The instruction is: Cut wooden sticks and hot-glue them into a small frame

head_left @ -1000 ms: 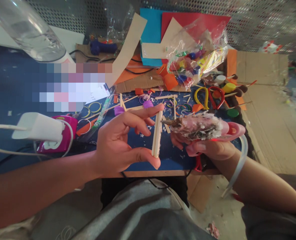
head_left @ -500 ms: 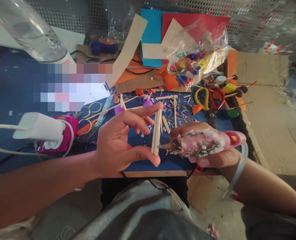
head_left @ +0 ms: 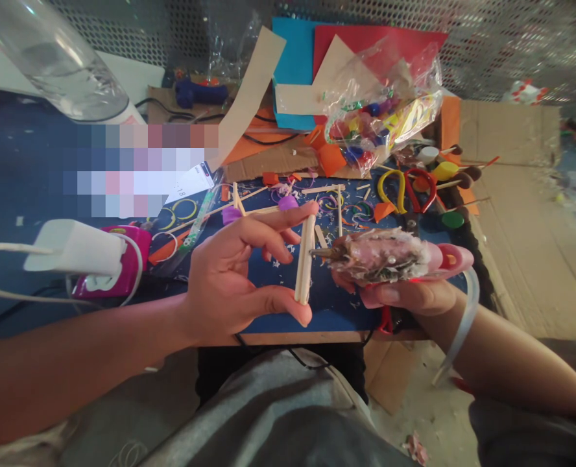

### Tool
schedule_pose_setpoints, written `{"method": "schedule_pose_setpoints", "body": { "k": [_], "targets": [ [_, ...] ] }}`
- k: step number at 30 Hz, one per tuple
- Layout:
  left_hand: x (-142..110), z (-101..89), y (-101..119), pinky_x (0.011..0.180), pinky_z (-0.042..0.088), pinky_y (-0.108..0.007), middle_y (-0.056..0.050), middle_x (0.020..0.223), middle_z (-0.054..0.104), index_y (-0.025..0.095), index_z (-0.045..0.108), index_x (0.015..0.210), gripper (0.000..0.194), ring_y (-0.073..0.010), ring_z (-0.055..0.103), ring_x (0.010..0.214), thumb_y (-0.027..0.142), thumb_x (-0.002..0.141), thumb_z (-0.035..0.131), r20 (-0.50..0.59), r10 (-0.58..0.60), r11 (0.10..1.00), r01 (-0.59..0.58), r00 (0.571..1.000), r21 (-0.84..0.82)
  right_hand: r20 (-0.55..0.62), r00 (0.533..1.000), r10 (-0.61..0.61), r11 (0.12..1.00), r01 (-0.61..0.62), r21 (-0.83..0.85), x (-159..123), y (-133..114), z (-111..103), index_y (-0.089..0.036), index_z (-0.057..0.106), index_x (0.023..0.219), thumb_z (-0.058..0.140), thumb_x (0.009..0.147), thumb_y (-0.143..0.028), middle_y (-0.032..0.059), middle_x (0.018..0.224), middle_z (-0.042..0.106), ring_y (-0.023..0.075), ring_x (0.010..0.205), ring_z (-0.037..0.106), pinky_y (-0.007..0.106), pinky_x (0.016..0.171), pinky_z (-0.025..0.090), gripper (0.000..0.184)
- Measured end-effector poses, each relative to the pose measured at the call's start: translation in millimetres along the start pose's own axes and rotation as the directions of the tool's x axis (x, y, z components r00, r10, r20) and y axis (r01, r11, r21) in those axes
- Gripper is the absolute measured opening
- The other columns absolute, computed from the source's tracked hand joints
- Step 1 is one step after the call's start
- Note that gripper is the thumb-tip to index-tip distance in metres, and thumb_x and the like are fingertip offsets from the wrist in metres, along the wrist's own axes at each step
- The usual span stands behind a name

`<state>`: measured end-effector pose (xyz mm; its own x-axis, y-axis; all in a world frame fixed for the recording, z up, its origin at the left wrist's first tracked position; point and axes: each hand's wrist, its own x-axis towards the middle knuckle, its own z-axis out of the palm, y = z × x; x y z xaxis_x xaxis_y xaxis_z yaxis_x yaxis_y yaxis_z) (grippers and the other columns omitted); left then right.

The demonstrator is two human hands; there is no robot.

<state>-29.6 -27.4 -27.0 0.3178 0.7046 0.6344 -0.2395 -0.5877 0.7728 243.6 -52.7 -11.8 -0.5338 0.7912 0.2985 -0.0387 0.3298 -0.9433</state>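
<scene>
Above the table [head_left: 339, 318], left hand [head_left: 227, 279] pinches sticks [head_left: 305, 263] endwise; right hand [head_left: 424, 296] grips glue gun [head_left: 385, 256], nozzle [head_left: 324, 253] crosswise at their right edge.

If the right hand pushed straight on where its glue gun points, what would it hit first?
The glue gun in the right hand would likely meet the wooden sticks first, pinched in the left hand. Its tip looks right at their edge; whether they touch is unclear.

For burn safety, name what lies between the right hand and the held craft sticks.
In the head view, the glue gun nozzle lies between the right hand and craft sticks.
</scene>
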Motion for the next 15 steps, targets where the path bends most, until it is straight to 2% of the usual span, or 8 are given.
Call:
{"method": "schedule_pose_setpoints", "body": {
  "k": [3,5,7,11,13,15],
  "targets": [
    [0.7,0.4,-0.7,0.074,0.068,-0.043,-0.010,0.146,0.081,0.026,0.075,0.106,0.049,-0.0310,0.085,0.111,0.052,0.077,0.104,0.001,0.018,1.000,-0.018,1.000,-0.007,-0.004,0.997,0.076,0.990,-0.075,0.117,-4.0,9.5,1.1,-0.040,0.080,0.131,0.080,0.091,-0.050,-0.0027,0.073,0.067,0.0176,0.058,0.058,0.035,0.058,0.056,0.041],
    [1.0,-0.3,-0.8,0.074,0.068,-0.042,-0.011,0.146,0.081,0.025,0.075,0.106,0.049,-0.0310,0.085,0.113,0.050,0.076,0.105,0.010,0.032,0.999,-0.032,0.999,-0.011,-0.022,0.987,0.158,0.970,-0.151,0.190,-4.8,13.0,3.4,-0.038,0.078,0.129,0.080,0.090,-0.051,-0.0037,0.070,0.061,0.0155,0.054,0.050,0.032,0.051,0.048,0.042],
    [0.6,-1.4,-0.7,0.076,0.068,-0.042,-0.012,0.148,0.080,0.025,0.074,0.106,0.050,-0.0310,0.085,0.114,0.049,0.076,0.105,0.013,0.017,1.000,-0.017,1.000,-0.007,-0.066,0.983,0.173,0.955,-0.151,0.254,-1.8,12.7,6.3,-0.034,0.077,0.119,0.083,0.087,-0.050,-0.0038,0.070,0.057,0.0150,0.056,0.047,0.031,0.051,0.046,0.036],
    [-0.9,-3.0,-1.6,0.075,0.067,-0.041,-0.008,0.152,0.078,0.030,0.072,0.106,0.050,-0.0320,0.084,0.118,0.056,0.077,0.103,0.017,-0.051,0.998,0.051,0.999,0.031,-0.191,0.976,0.105,0.952,-0.043,0.303,12.1,4.2,10.7,-0.029,0.068,0.092,0.086,0.086,-0.048,-0.0016,0.073,0.053,0.0168,0.064,0.048,0.031,0.053,0.045,0.027],
    [-0.7,-2.6,-2.6,0.075,0.066,-0.041,-0.009,0.148,0.080,0.030,0.071,0.107,0.050,-0.0355,0.081,0.129,0.056,0.079,0.102,0.018,-0.054,0.998,0.053,0.998,0.033,-0.211,0.975,0.074,0.966,-0.018,0.257,17.0,1.6,10.0,-0.025,0.062,0.077,0.081,0.089,-0.051,0.0010,0.075,0.054,0.0178,0.067,0.053,0.034,0.058,0.048,0.035],
    [0.1,-1.5,-3.9,0.080,0.067,-0.043,-0.010,0.144,0.081,0.029,0.071,0.108,0.050,-0.0387,0.075,0.140,0.054,0.078,0.103,0.003,-0.042,0.999,0.042,0.999,0.023,-0.247,0.968,0.053,0.974,0.004,0.227,17.7,2.7,6.9,-0.023,0.060,0.073,0.077,0.094,-0.053,0.0027,0.080,0.058,0.0182,0.070,0.060,0.035,0.061,0.050,0.040]
  ]
}}
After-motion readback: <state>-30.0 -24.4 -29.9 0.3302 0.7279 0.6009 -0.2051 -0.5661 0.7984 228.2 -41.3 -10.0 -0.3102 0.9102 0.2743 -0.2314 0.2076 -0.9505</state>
